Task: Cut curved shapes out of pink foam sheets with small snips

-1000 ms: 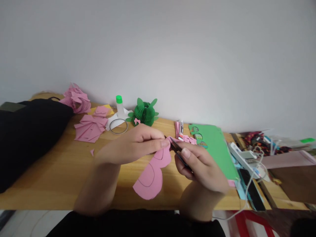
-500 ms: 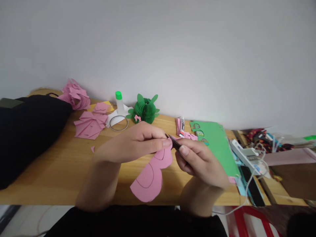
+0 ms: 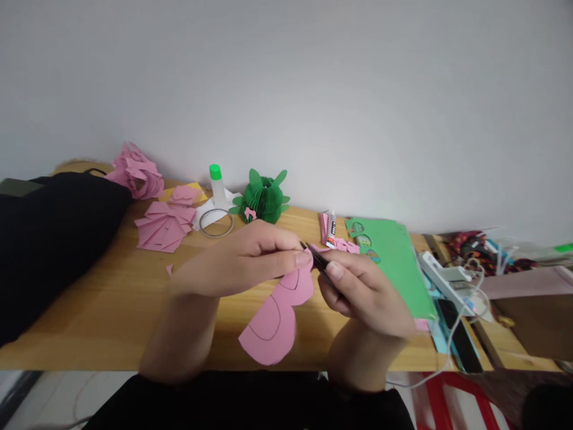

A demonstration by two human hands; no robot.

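Note:
My left hand (image 3: 250, 257) is closed, thumb and forefinger pinching the upper end of a scalloped pink paper piece (image 3: 268, 331). Dark curved lines are drawn on the paper, and its broad lower lobe hangs down over the table's front part. In my closed right hand (image 3: 358, 289) are slim dark tweezers (image 3: 319, 260), pointing up and left. Their two tips are slightly apart at the paper's top edge, right beside my left fingertips. My left fingers hide part of that edge.
A green pleated paper ball (image 3: 265, 200), glue stick (image 3: 216, 185), metal ring (image 3: 216, 222) and folded pink papers (image 3: 163, 227) sit behind my hands. Rightward lie a glue tube (image 3: 331, 230), green sheets (image 3: 394, 263), a power strip (image 3: 445, 283) and a phone (image 3: 459, 337). A black bag (image 3: 58, 239) is left.
The hands, paper and tweezers keep nearly the same pose. The tweezer tips have shifted very slightly at the paper's edge, and the whole view has moved a little.

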